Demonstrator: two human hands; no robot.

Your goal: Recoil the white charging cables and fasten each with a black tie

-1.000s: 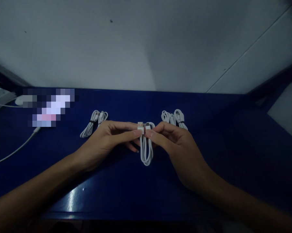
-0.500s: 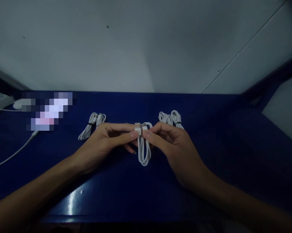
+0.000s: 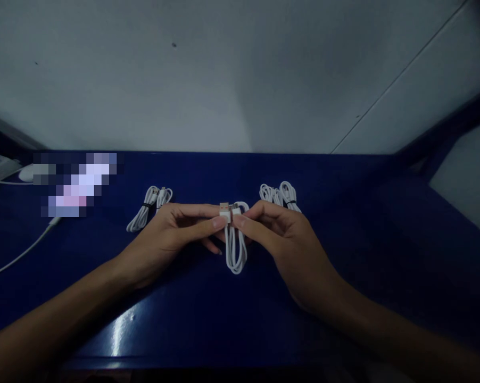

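A: Please, what does the left hand [image 3: 170, 231] do?
B: It pinches the wide plug [image 3: 224, 209] of a coiled white cable [image 3: 236, 260], with the thumb in front and fingers behind.
A: And the right hand [image 3: 294, 231]?
B: It also pinches this cable, at the smaller plug [image 3: 236, 209], between thumb and index finger. The 2 plugs stand side by side, with their metal ends pointing away from the person.
A: Where exactly is the cable?
B: It is between the 2 hands, over the middle of the blue bench [image 3: 232, 324]. Its loops hang toward the person; whether they touch the bench, I cannot tell.
A: Which other things do you see?
B: Beyond the left hand lie 2 cable bundles [image 3: 141, 214], the left one with a black tie [image 3: 148, 205]. Beyond the right hand are more white bundles [image 3: 289, 196]. At far left, a thin white cord [image 3: 22, 263] runs to a bright object [image 3: 82, 186], blurred in blocks.
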